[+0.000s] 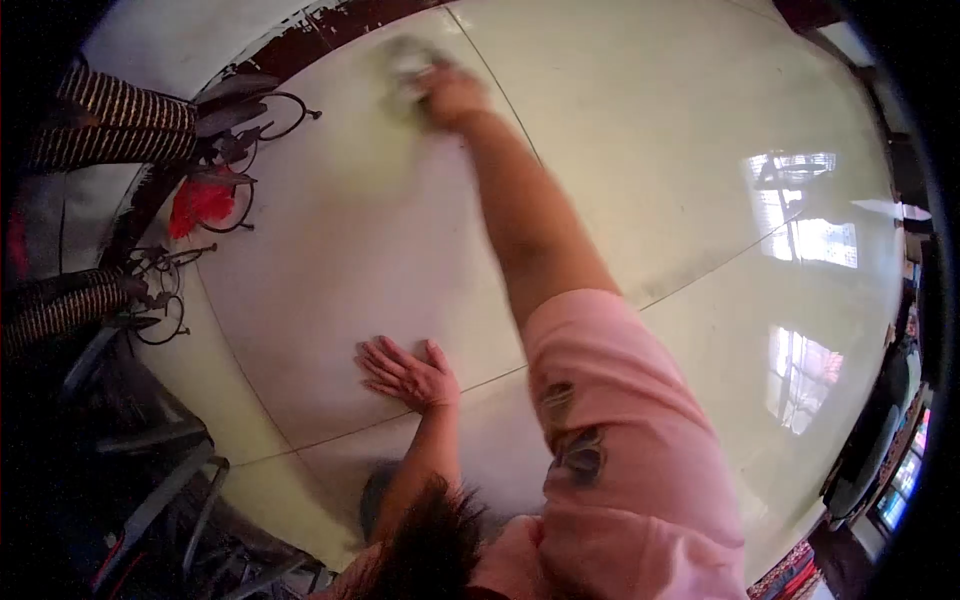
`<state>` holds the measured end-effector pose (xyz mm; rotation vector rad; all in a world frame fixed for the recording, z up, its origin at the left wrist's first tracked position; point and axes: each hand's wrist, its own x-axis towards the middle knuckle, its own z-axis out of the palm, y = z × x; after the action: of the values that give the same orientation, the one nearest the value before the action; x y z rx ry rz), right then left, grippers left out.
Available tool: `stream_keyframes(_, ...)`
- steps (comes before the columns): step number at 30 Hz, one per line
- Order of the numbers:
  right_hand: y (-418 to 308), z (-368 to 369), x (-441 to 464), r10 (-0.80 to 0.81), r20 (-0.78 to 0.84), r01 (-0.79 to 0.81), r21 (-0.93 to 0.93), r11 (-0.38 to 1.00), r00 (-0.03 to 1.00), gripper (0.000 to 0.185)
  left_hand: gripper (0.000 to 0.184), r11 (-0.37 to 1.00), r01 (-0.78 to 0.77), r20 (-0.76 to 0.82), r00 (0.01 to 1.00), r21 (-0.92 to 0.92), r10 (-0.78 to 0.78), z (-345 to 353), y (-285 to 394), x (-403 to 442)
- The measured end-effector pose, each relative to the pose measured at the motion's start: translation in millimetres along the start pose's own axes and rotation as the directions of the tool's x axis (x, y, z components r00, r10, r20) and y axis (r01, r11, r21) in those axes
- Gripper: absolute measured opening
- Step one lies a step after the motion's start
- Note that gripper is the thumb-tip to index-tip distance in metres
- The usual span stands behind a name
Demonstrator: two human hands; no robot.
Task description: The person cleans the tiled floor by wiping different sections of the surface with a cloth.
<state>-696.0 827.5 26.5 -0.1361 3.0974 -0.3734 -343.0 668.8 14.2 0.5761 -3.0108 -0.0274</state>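
Down at floor level, in the head camera's view, a person in pink reaches across a glossy, pale tiled floor (680, 150) with the right arm almost fully extended. At the far end of that reach, the right hand (455, 95) holds a grey-white bundle (410, 62) against the tiles, its fingers bent over the near side; blur hides how tightly they close and what the bundle is made of. The bundle lies near the dark red-brown skirting (335, 25), to the left of a thin tile seam. Closer to the body, the left hand (408, 378) rests palm down on the floor, open and holding nothing, its fingers slightly fanned and the thumb standing apart. The two hands are well apart, with a dull, pinkish-grey stretch of floor between them. A pink sleeve (620, 370) with dark printed shapes covers the right upper arm, and dark hair (430, 545) shows at the bottom edge. Along the left side stand two striped, ribbed objects (130, 120), beside black metal scrollwork (245, 215) and a bright red item (200, 203); dark metal bars (160, 490) fill the lower left corner. Bright window reflections (800, 215) gleam on the tiles at right.
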Motion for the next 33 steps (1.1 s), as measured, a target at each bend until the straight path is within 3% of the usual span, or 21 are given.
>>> stream_keyframes(1, 45, 1, 5, 0.120, -0.002, -0.118, 0.130, 0.984, 0.993, 0.040, 0.073, 1.000, 0.010, 0.049, 0.999, 0.009, -0.011, -4, 1, 2)
stream_keyframes(3, 131, -17, -25, 0.312, -0.162, -0.282, 0.185, 0.941, 0.936, 0.045, 0.073, 1.000, 0.015, 0.053, 0.998, 0.008, -0.016, -3, 1, 2)
stream_keyframes(4, 175, -22, -46, 0.319, -0.254, -0.298, 0.118, 0.947, 0.913, 0.048, 0.074, 1.000, 0.016, 0.055, 0.998, 0.005, -0.016, -3, 2, 1)
stream_keyframes(6, 260, -21, -103, 0.506, -0.313, -0.493, 0.127, 0.861, 0.803, 0.046, 0.073, 0.999, 0.031, 0.080, 0.996, -0.021, -0.030, -1, 1, 1)
stream_keyframes(7, 277, -28, -143, 0.424, -0.481, -0.494, -0.024, 0.869, 0.768, 0.043, 0.072, 0.998, 0.039, 0.099, 0.994, -0.039, -0.035, -1, 1, 0)
stream_keyframes(9, 342, -18, -233, 0.720, -0.358, -0.700, 0.210, 0.683, 0.595, 0.044, 0.072, 0.998, 0.050, 0.109, 0.993, -0.049, -0.045, -1, 2, 0)
stream_keyframes(10, 309, -53, -279, 0.674, -0.260, -0.722, -0.292, 0.628, 0.692, 0.045, 0.071, 0.997, 0.058, 0.108, 0.993, -0.049, -0.053, -2, 3, 0)
stream_keyframes(11, 306, -61, -321, 0.806, -0.321, -0.848, 0.017, 0.530, 0.498, 0.043, 0.071, 0.996, 0.062, 0.116, 0.992, -0.057, -0.055, -3, 4, 1)
stream_keyframes(13, 337, -41, -439, 0.731, -0.410, -0.838, -0.251, 0.484, 0.545, 0.044, 0.071, 0.995, 0.039, 0.045, 0.998, -0.090, -0.035, -8, 5, 2)
stream_keyframes(15, 356, -19, -527, 0.860, -0.442, -0.960, -0.220, 0.173, 0.256, 0.048, 0.070, 0.997, 0.031, 0.067, 0.997, -0.075, -0.026, -7, 3, 1)
stream_keyframes(16, 359, -15, -556, 0.959, -0.283, -0.999, 0.019, -0.027, -0.032, 0.048, 0.070, 0.998, 0.020, 0.067, 0.998, -0.053, -0.017, -6, 1, 2)
stream_keyframes(17, 350, -24, -555, 0.956, -0.288, -0.999, 0.015, -0.047, -0.049, 0.048, 0.070, 0.998, 0.003, 0.078, 0.997, -0.056, 0.001, -4, 1, 1)
stream_keyframes(19, 334, -44, -518, 0.983, -0.165, -0.948, -0.295, -0.121, -0.074, 0.052, 0.070, 0.999, 0.039, 0.076, 0.996, -0.027, -0.037, -1, 1, 2)
stream_keyframes(20, 324, -45, -499, 0.913, -0.370, -0.984, -0.110, 0.139, 0.171, 0.051, 0.070, 0.999, 0.021, 0.083, 0.996, -0.037, -0.018, -1, 2, 1)
stream_keyframes(23, 269, -21, -372, 0.667, -0.529, -0.772, 0.034, 0.634, 0.524, 0.037, 0.067, 0.999, 0.044, 0.047, 0.998, 0.026, -0.045, 2, 2, 1)
stream_keyframes(24, 212, -32, -336, 0.515, -0.458, -0.492, 0.180, 0.852, 0.724, 0.033, 0.067, 1.000, 0.004, 0.065, 0.998, 0.016, -0.005, 5, 0, 0)
stream_keyframes(26, 125, -24, -294, 0.243, -0.253, -0.123, 0.414, 0.902, 0.936, 0.038, 0.071, 0.999, 0.019, 0.019, 1.000, 0.036, -0.020, 12, -4, -2)
stream_keyframes(27, 74, -28, -280, -0.016, -0.260, 0.072, 0.207, 0.976, 0.965, 0.038, 0.071, 0.999, 0.015, 0.009, 1.000, 0.041, -0.015, 10, -2, -3)
stream_keyframes(28, 47, -18, -274, -0.054, -0.139, 0.102, 0.368, 0.924, 0.989, 0.042, 0.071, 0.999, -0.004, 0.011, 1.000, 0.035, 0.003, 12, -3, -4)
stream_keyframes(30, 16, -9, -285, -0.203, -0.080, 0.214, 0.165, 0.963, 0.976, 0.046, 0.070, 0.998, 0.002, -0.004, 1.000, 0.059, -0.002, 16, -5, -4)
stream_keyframes(33, 65, -11, -307, -0.118, -0.103, 0.123, 0.044, 0.991, 0.988, 0.049, 0.068, 0.997, -0.016, -0.041, 0.999, 0.072, 0.019, 12, -2, -4)
